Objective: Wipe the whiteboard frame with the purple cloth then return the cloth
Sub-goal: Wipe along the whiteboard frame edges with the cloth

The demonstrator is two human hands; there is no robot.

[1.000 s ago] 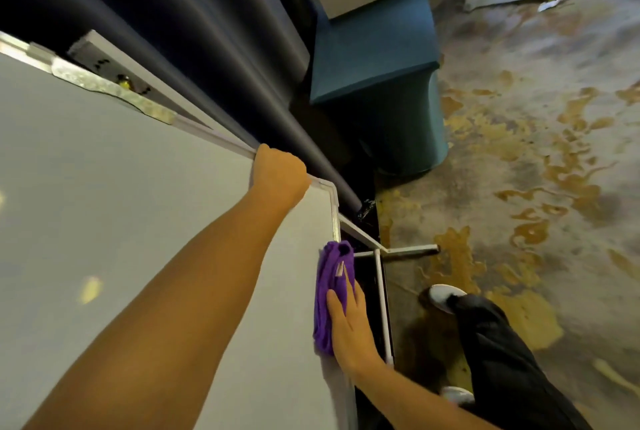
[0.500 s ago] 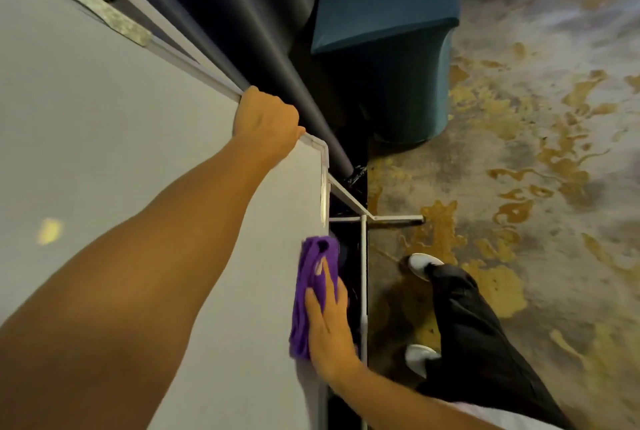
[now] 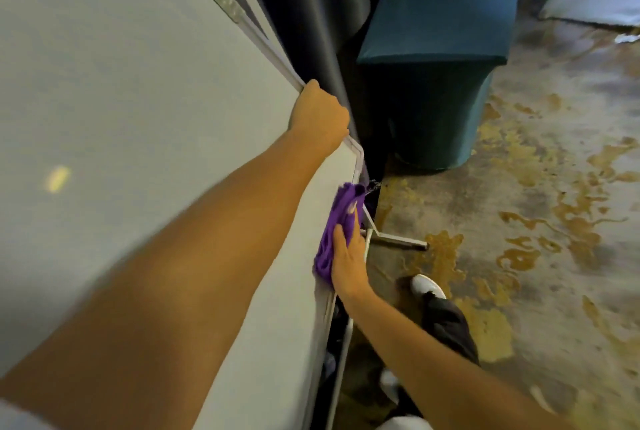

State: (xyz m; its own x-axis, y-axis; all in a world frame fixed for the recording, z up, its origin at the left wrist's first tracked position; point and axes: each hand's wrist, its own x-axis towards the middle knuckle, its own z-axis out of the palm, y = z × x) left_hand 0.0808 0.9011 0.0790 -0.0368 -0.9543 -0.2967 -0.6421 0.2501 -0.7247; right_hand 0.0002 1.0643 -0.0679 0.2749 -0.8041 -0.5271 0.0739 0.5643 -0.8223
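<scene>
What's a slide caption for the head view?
Right hand presses purple cloth along whiteboard frame; left hand grips its top edge.

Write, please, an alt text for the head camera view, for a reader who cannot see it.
The right hand presses a purple cloth against the side frame of a whiteboard, just below its corner, while the left hand grips the top edge. Beyond stand a dark curtain and a teal seat on a stained floor.

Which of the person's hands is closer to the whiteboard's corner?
Left. The left hand grips the top edge right beside the corner. The right hand presses the purple cloth against the side edge, farther down.
</scene>
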